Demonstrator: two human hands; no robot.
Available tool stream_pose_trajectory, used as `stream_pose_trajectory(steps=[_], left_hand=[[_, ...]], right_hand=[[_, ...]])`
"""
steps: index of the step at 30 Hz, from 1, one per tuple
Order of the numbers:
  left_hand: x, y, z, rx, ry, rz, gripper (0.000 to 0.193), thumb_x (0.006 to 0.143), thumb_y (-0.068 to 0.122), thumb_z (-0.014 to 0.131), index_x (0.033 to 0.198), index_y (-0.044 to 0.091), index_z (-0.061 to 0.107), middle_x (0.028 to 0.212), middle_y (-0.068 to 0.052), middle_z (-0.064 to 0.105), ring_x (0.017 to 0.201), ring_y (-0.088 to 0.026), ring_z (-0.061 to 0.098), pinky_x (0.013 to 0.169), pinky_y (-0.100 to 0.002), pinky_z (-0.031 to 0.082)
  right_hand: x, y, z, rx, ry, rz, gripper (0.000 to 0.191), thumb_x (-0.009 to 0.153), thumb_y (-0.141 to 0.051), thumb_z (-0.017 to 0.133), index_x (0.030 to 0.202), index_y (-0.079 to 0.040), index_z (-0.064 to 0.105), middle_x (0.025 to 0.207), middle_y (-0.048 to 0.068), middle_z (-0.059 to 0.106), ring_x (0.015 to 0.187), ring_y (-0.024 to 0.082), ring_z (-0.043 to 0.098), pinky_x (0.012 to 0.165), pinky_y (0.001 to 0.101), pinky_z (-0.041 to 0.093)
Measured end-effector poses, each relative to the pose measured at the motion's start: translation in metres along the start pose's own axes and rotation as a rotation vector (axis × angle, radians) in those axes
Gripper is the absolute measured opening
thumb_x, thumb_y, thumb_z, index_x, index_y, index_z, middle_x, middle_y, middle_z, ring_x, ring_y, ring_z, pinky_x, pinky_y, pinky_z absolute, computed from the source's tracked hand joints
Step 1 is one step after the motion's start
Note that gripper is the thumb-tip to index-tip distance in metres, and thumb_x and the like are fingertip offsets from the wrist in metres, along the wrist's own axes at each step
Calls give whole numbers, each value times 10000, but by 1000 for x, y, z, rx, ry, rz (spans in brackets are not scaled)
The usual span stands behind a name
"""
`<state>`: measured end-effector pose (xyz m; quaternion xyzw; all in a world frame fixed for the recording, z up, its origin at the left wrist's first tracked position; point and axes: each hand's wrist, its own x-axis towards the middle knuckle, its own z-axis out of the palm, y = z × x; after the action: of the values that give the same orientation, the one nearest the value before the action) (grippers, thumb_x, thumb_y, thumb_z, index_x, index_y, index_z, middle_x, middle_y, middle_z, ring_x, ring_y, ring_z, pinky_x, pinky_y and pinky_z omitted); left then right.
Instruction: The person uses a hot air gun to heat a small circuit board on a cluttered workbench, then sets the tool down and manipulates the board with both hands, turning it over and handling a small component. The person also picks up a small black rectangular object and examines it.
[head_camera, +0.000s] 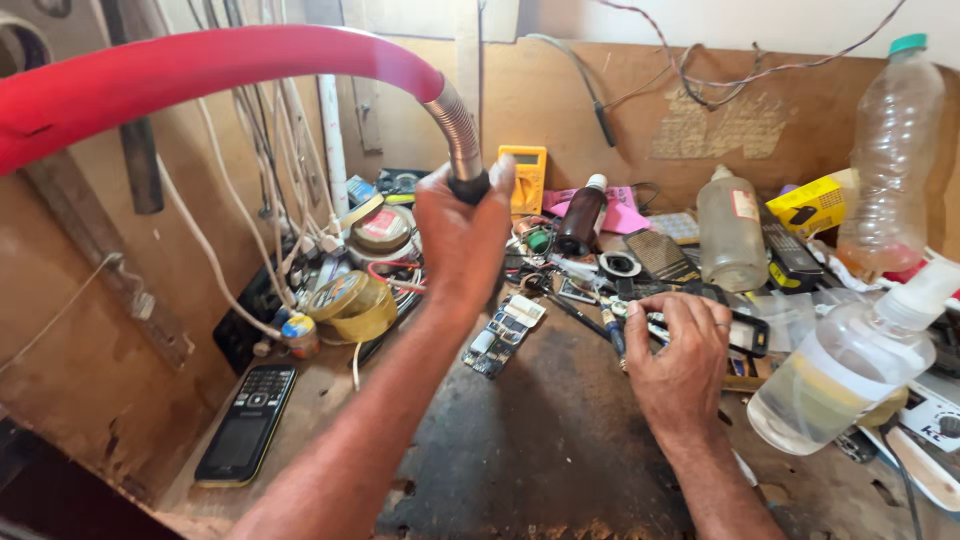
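Our left hand (462, 238) is clamped around the black tip of the red-sleeved, flexible metal gooseneck hose (458, 130). Our right hand (680, 360) rests below it, fingers curled over a black-framed phone part (750, 335); just left of them lies a dark-handled screwdriver (612, 335).

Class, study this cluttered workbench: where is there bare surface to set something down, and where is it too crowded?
Bare room: the dark worn patch between the two forearms, bordered by the circuit boards behind, and the strip right of the black keypad phone. Crowded: behind the right hand, around the bottles, and by the tape rolls at the left.
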<state>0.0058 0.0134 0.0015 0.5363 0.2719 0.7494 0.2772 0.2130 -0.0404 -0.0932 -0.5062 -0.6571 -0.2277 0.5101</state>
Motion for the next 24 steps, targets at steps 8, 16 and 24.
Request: stream_pose_trajectory(steps=[8,16,24], left_hand=[[1,-3,2,60,-23,-9,307,978,183,717,718,63,606,591,52,571,519,-21,479,445,-269,349],[-3,12,3,273,-48,17,333,965,205,734,697,38,630,560,32,557,529,-20,470,464,-277,365],[-2,8,5,77,-110,-113,277,928,213,734,721,35,686,538,17,594,466,-38,510,430,-284,368]], right_hand=[[0,0,1,-6,5,-19,115,925,-128,744,897,-33,686,962,121,699,1021,335,621,978,459,438],[0,0,1,-8,0,-6,115,926,-131,743,898,-34,689,956,120,697,1018,336,622,983,459,436],[0,-1,0,-10,-16,0,114,913,-137,749,900,-34,700,961,119,701,1027,338,614,970,458,437]])
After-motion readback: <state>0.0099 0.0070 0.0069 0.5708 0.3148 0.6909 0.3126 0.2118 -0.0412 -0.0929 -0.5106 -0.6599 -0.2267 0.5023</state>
